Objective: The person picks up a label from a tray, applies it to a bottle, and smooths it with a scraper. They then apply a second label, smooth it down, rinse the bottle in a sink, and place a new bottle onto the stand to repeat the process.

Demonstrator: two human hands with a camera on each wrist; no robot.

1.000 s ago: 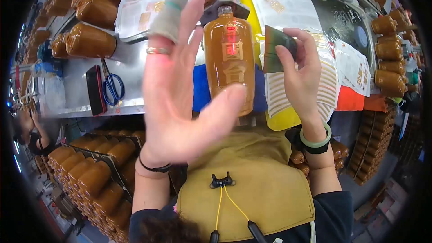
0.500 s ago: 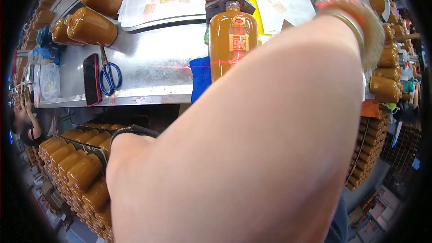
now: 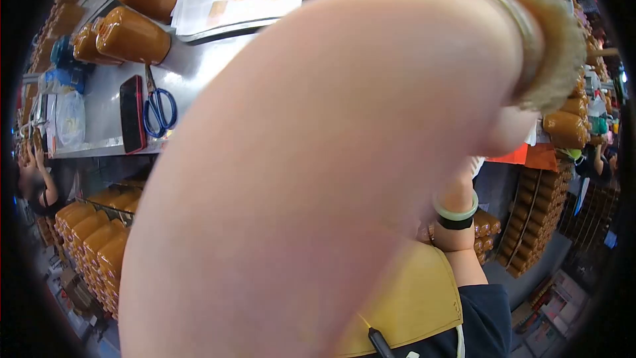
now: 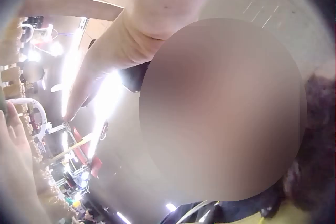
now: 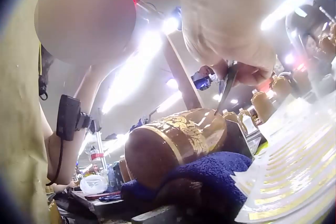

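My left hand (image 3: 318, 146) is raised close to the head camera, large and blurred, with a ring and a beige finger cover; it hides the work area. In the left wrist view that hand (image 4: 136, 29) extends a digit beside the blurred face and holds nothing visible. At the top of the right wrist view, my right hand (image 5: 231, 29) pinches a thin dark scraper (image 5: 227, 88) above a brown bottle (image 5: 152, 153) with gold decoration, which lies on a blue cloth (image 5: 212, 171). The head view shows little beyond that hand's wrist.
Scissors (image 3: 159, 111) and a phone (image 3: 132, 116) lie on the metal table (image 3: 99, 140). White sheets (image 3: 199, 10) with gold pieces rest in a tray behind. Brown bottles (image 3: 132, 35) stand at the left; more fill racks below. Striped sheets (image 5: 294, 166) lie beside the cloth.
My left hand has come up from over the bottle towards the camera and now covers the bottle entirely. The right forearm and green bangle show again after being hidden half a second ago.
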